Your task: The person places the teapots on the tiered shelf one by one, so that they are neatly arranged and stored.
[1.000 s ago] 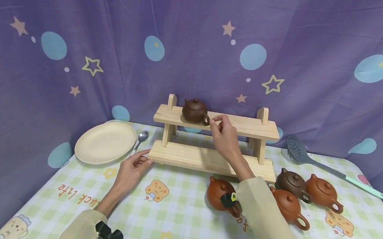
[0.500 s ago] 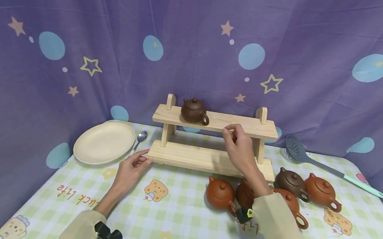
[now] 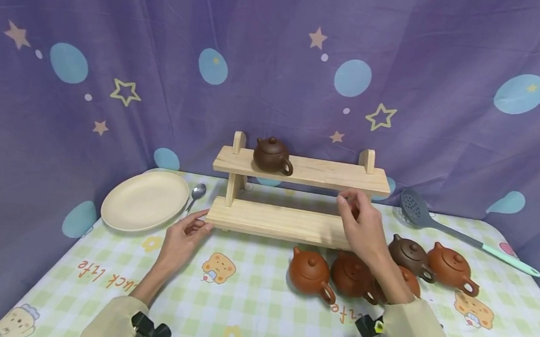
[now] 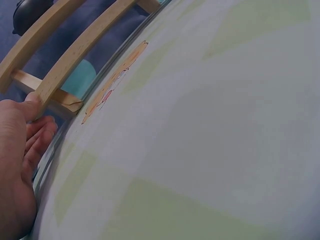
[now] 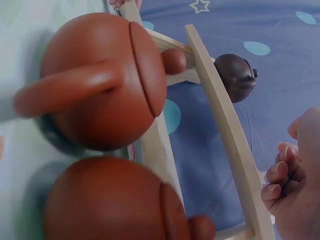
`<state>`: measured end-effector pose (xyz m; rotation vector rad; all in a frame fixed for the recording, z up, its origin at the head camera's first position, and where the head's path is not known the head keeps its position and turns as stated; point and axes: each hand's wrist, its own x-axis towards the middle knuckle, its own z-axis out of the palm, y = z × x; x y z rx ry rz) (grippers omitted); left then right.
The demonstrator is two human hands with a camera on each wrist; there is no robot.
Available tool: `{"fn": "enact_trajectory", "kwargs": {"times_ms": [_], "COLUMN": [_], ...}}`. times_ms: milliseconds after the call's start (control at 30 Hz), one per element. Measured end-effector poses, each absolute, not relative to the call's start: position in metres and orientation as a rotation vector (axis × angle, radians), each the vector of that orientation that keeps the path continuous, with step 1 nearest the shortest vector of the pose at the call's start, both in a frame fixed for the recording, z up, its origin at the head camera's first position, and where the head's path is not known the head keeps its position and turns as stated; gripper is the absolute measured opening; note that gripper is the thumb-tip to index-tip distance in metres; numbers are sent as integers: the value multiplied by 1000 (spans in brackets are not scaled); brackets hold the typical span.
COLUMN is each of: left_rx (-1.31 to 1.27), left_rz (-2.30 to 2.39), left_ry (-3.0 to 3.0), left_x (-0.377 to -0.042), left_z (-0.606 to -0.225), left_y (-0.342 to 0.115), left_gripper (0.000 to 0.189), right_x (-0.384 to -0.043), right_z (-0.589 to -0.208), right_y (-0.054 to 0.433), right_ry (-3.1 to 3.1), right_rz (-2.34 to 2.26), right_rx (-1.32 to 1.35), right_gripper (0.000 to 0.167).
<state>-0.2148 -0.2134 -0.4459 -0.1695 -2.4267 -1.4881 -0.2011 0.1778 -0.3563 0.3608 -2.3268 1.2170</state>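
A two-tier wooden display stand (image 3: 275, 222) stands at the back of the table. On its upper board, toward the left, sits a dark brown teapot (image 3: 270, 156), handle facing right. My left hand (image 3: 184, 242) holds the left end of the lower board; in the left wrist view its thumb lies against the board, fingers curled below. My right hand (image 3: 364, 226), fingers loosely curled around nothing, hovers before the stand's right end and hides part of the lower board. Under the right forearm are reddish-brown teapots (image 3: 309, 272), one partly covered by it.
A dark teapot (image 3: 410, 256) and another reddish teapot (image 3: 452, 267) stand close together on the right. Behind them lies a slotted turner (image 3: 416, 209) with a mint handle. At left are a cream plate (image 3: 146, 201) and a spoon (image 3: 198, 190). A purple curtain (image 3: 280, 32) hangs behind.
My right hand has left the handle of the dark teapot on the upper board and moved right and down toward me. The left hand stays on the stand.
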Motion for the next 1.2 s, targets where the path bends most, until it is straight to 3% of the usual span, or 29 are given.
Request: {"fn": "enact_trajectory", "kwargs": {"times_ms": [1200], "left_rx": [-161], "left_rz": [-1519], "left_ry": [-2436], "left_x": [-215], "left_z": [-445], "left_y": [-212], "left_gripper": [45], "right_x": [-122], "right_z": [-395], "right_y": [262], "right_ry": [-2347], "right_rz": [904], "right_rx": [193], "right_gripper": [14]}}
